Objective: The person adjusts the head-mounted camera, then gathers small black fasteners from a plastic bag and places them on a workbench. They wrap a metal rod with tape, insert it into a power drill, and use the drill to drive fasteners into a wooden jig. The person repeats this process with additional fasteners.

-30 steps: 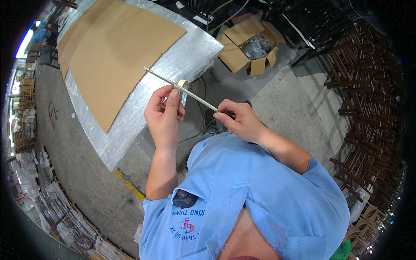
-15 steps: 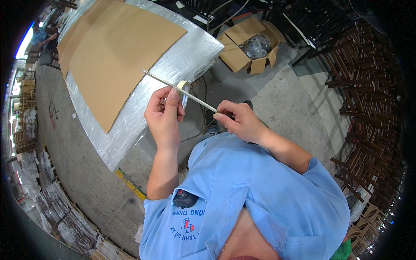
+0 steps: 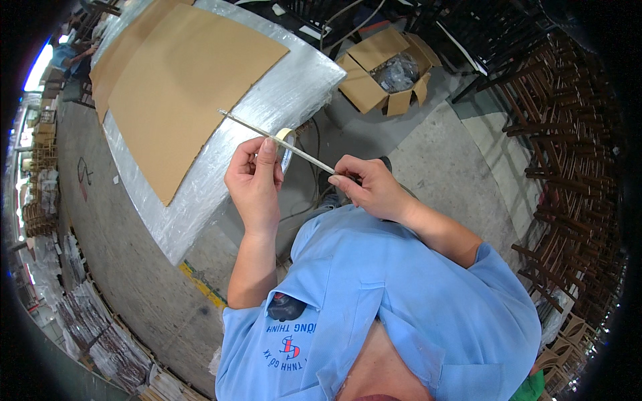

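Note:
A thin, straight, pale rod (image 3: pixel 304 156) slants between my two hands, its far tip reaching over the edge of the cardboard sheet (image 3: pixel 190 83). My left hand (image 3: pixel 254 177) is closed, thumb and fingers pinching the rod partway along. Close behind those fingers is a roll of pale tape (image 3: pixel 286 137), partly covered by the rod and hand; I cannot tell how it is held. With fingers closed, my right hand (image 3: pixel 368 184) grips the rod's near end, hiding that end. The cardboard lies on a stack wrapped in clear plastic film (image 3: pixel 301 73).
Beyond the wrapped stack stands an open cardboard box (image 3: pixel 361 77) with crumpled clear plastic inside. Dark wooden chair frames (image 3: pixel 562 147) are piled along the right. Cables (image 3: pixel 315 144) run on the floor by my feet. A person (image 3: pixel 67 57) is at the far left.
My hands and the rod hold almost the same position, with only a very slight shift of my left hand. The person at the far left has moved a little.

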Tool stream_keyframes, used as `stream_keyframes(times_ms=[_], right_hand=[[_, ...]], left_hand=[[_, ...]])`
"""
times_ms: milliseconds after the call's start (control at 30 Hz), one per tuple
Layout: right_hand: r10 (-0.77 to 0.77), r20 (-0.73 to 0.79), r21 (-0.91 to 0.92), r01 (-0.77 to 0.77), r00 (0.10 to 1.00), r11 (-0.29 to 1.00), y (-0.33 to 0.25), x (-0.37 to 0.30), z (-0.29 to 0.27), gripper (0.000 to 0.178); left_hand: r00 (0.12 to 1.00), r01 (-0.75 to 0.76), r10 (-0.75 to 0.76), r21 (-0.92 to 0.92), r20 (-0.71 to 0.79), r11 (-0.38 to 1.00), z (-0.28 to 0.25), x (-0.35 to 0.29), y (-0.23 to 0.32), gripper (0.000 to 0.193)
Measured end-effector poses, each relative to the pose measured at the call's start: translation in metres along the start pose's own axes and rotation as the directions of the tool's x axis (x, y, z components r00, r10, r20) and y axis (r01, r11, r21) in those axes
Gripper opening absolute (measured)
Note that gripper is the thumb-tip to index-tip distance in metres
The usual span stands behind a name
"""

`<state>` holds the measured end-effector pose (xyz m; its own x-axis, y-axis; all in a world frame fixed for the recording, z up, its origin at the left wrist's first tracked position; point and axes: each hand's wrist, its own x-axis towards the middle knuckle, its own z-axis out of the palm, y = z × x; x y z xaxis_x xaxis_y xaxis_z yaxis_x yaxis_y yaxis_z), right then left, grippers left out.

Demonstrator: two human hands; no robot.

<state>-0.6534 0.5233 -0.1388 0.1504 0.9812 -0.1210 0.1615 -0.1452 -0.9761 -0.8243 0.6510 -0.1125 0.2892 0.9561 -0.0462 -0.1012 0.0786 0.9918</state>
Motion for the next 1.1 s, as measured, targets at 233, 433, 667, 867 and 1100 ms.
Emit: stream_keyframes(times_ms=[233, 433, 667, 867, 1100], right_hand=[[-0.037, -0.002, -0.011, 0.037, 0.999, 0.999, 0.001, 0.001, 0.0, 0.017], [-0.021, -0.013, -0.007, 0.021, 1.0, 1.0, 0.0, 0.001, 0.0, 0.019], [-0.003, -0.005, -0.003, 0.003, 1.0, 1.0, 0.001, 0.002, -0.001, 0.02], [-0.081, 0.001, -0.025, 0.081, 0.997, 0.996, 0.008, 0.003, -0.001, 0.016], [-0.08, 0.009, -0.012, 0.08, 0.997, 0.997, 0.009, 0.004, 0.0, 0.016]], left_hand=[[0.999, -0.023, 0.022, -0.003, -0.042, 1.0, 0.003, 0.0, 0.002, 0.022], [0.998, -0.039, 0.039, -0.007, -0.058, 0.999, 0.002, 0.001, 0.001, 0.021], [0.997, -0.041, 0.039, -0.016, -0.071, 0.999, 0.003, 0.004, 0.004, 0.019], [0.997, -0.035, 0.034, -0.016, -0.069, 0.999, 0.002, 0.005, 0.001, 0.02], [0.997, -0.028, 0.027, -0.012, -0.077, 1.0, 0.001, 0.005, 0.002, 0.019]])
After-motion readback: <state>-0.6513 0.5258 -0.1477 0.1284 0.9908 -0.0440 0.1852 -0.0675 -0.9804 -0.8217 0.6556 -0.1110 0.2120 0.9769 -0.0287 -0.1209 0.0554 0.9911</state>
